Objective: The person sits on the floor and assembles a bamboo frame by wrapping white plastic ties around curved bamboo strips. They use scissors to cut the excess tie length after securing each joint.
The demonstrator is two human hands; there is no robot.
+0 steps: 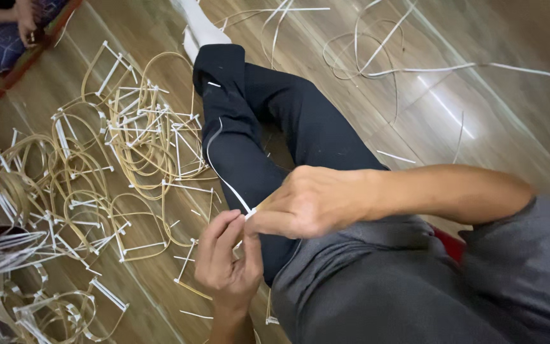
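Observation:
My right hand (307, 202) is closed, pinching the near end of a thin white strip (214, 156) that curves up across my black trouser leg (268, 134). Just below it my left hand (227, 258) curls its fingers around the same spot, fingertips touching the strip's end by my right thumb. Both hands meet over my bent knee. What lies inside my left palm is hidden.
Several bent cane loops with white cross sticks (128, 137) lie heaped on the wooden floor (415, 108) to the left. Long loose white strips (377, 51) trail at the top right. Another person (14, 25) sits at the top left corner.

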